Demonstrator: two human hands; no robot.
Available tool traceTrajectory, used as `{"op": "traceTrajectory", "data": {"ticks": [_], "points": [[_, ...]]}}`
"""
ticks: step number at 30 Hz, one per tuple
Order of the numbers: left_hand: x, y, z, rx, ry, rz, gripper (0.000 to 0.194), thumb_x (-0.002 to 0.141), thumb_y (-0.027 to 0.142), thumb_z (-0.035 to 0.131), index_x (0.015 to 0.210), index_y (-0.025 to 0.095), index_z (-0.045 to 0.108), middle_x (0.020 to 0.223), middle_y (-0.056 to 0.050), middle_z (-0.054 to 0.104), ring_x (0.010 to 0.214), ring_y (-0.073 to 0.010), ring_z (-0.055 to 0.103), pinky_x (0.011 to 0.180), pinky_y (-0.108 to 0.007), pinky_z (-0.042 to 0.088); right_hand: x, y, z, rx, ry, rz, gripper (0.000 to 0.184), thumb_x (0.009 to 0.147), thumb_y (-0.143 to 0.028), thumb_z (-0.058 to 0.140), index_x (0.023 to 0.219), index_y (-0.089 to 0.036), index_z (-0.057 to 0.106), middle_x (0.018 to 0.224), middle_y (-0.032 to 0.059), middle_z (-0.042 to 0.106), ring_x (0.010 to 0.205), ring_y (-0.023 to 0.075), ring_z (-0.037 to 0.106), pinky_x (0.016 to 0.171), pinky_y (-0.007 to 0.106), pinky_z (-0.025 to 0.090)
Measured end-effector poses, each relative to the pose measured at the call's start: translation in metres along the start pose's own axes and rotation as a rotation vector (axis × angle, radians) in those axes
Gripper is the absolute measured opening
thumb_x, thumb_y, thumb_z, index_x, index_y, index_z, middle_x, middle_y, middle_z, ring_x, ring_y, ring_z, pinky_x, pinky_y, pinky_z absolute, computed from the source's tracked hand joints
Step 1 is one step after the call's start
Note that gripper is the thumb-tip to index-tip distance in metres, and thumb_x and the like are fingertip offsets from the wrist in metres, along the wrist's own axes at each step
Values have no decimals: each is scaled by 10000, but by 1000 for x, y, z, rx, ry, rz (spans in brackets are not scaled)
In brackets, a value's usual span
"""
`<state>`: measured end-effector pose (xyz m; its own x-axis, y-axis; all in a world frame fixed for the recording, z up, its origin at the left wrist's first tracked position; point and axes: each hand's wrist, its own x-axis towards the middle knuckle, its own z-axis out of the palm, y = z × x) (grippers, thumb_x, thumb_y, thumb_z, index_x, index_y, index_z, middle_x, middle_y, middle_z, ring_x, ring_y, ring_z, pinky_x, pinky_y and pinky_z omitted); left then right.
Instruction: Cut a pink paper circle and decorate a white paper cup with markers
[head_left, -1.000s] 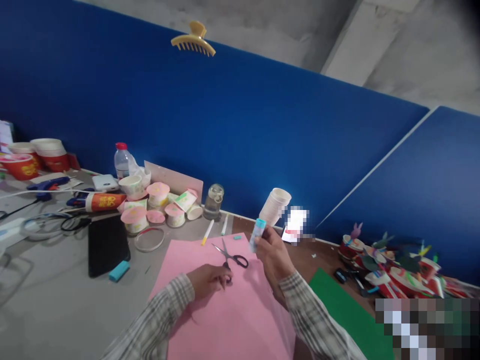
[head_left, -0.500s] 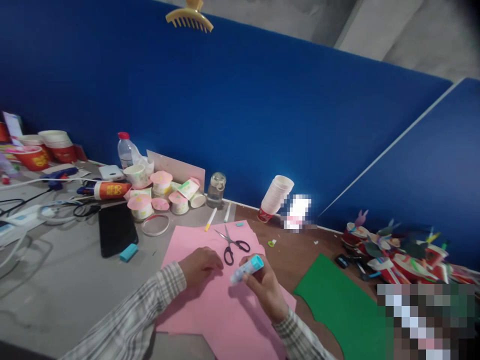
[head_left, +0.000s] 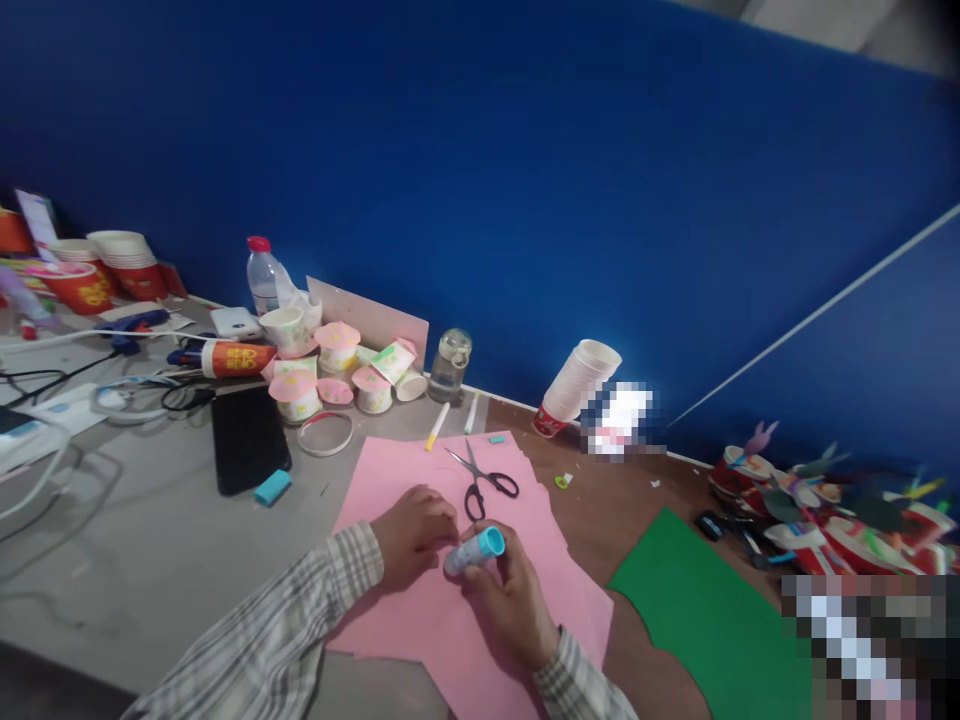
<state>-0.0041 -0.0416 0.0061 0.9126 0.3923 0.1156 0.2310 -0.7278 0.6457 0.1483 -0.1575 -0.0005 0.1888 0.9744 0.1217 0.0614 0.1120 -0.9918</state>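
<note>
Two bare hands work low over pink paper (head_left: 405,620). The right hand (head_left: 517,605) has its thumb and fingers clamped around a blue glue stick (head_left: 471,553), thumb on the near side and fingers on the far side. The stick is tilted, its turquoise end toward 2 o'clock and its other end toward 8 o'clock, close over the paper; whether it touches the sheet, I cannot tell. It lies at 10 to 11 o'clock from the right palm.

The left hand (head_left: 412,535) rests palm down on the paper, fingers curled and bunched near the stick's lower end. How far apart its fingertips are, and whether they pinch anything, I cannot tell. From these fingers, the stick is at about 3 to 4 o'clock.

At 12 o'clock from the stick, black-handled scissors (head_left: 486,478) lie on the paper, blades parted. A black phone (head_left: 250,440) is at 10 o'clock, a turquoise block (head_left: 273,487) beside it; stacked cups (head_left: 577,385) lean at 1 o'clock, and green paper (head_left: 705,610) lies at 3 o'clock.
</note>
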Motion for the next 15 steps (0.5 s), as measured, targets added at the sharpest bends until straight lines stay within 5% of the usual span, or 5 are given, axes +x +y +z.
{"op": "traceTrajectory", "data": {"ticks": [15], "points": [[0, -2, 2, 71, -10, 30, 323, 621, 103, 604, 883, 288, 566, 959, 5, 592, 910, -247, 474, 870, -404, 322, -1, 3, 3, -202, -53, 36, 340, 679, -73, 548, 914, -315, 586, 749, -14, 647, 644, 216, 604, 507, 273, 528]]}}
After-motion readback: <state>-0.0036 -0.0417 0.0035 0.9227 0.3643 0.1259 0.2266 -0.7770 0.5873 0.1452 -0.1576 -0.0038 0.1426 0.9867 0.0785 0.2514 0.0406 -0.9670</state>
